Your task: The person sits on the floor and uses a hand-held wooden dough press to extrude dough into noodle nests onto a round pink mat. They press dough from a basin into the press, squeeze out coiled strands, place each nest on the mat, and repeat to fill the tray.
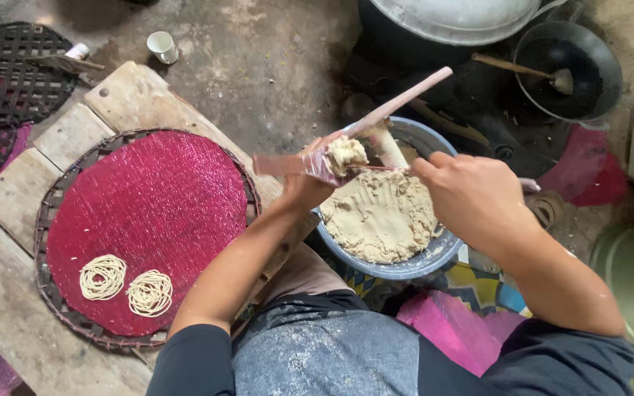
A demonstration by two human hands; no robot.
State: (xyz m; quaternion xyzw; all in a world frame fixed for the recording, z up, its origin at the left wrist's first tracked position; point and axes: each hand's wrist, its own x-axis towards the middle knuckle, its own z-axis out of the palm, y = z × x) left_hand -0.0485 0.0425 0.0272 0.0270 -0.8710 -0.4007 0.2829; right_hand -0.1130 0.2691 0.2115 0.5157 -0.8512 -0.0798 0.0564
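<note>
Rustic floor-level kitchen: dough basin, blackened stove, wok, woven tray bearing noodle coils.

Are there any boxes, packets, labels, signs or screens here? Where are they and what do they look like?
None show: no packets, labels, signs or screens.
Nearest kind, containers only:
Blue round bowl of beige dough, under the hands.
Small white cup, top left on the floor.
Dark round pan, top right.

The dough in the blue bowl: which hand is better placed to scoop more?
The right hand, probably. It sits directly above the dough in the blue bowl. The left hand is busy gripping the wooden press, already stuffed with a dough lump.
</note>
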